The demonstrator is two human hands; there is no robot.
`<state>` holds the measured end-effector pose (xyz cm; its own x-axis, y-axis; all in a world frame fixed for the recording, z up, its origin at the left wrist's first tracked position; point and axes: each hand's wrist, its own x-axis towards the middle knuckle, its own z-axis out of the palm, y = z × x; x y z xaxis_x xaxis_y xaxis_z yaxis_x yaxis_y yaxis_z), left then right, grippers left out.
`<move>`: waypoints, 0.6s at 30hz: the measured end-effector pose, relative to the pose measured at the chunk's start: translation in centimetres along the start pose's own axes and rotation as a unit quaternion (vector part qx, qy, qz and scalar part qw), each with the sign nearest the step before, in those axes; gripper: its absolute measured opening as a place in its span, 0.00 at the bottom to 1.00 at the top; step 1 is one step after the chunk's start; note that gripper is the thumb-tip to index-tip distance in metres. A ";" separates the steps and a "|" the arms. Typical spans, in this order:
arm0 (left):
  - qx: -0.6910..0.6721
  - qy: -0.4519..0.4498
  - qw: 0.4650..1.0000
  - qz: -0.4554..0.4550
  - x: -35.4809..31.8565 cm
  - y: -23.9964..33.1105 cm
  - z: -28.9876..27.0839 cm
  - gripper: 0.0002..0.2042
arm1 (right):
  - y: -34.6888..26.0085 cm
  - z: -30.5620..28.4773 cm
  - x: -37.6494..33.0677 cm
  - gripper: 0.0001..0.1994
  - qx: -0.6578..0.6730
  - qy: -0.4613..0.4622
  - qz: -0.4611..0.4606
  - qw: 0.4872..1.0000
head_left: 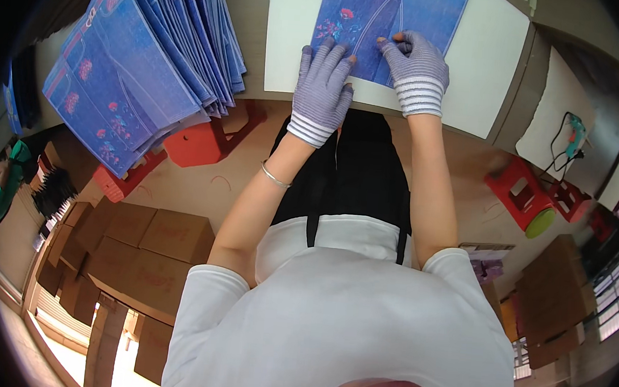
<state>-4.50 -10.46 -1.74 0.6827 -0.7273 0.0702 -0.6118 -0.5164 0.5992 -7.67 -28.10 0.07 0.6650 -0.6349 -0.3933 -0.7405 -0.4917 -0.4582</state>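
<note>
A blue denim-patterned sheet (374, 24) with printed flowers lies on a white board (480, 54) in front of me. My left hand (322, 89), in a striped glove with bare fingertips, rests palm down over the sheet's near left corner. Its fingers are stretched out and slightly apart. On the sheet's near right part sits my right hand (417, 71), gloved the same way. Its fingers are curled in toward the thumb, and whatever may be between them is hidden.
Many similar blue sheets (126, 70) lie fanned in a stack at the left. Red stools (201, 141) stand below the table edge. A teal tool with a cord (574, 134) lies on a surface at the right. Cardboard boxes (145, 253) are piled behind me on the left.
</note>
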 end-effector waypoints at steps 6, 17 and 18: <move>-0.043 0.073 0.996 -0.019 0.7 -0.5 0.3 0.27 | 0.9 0.2 0.4 0.18 0.136 -0.014 0.031 0.990; -0.017 0.066 0.997 0.021 0.5 -1.4 0.6 0.16 | 1.0 0.7 0.8 0.21 0.132 -0.006 0.028 0.991; -0.032 0.075 0.996 0.023 0.4 -1.5 0.6 0.15 | 1.1 0.9 0.7 0.21 0.144 0.008 0.029 0.989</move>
<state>-3.54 -10.26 -3.14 0.7102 -0.6706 0.2143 -0.6198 -0.4512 0.6420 -7.92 -28.55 -1.38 0.6193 -0.6676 -0.4133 -0.7170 -0.2664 -0.6441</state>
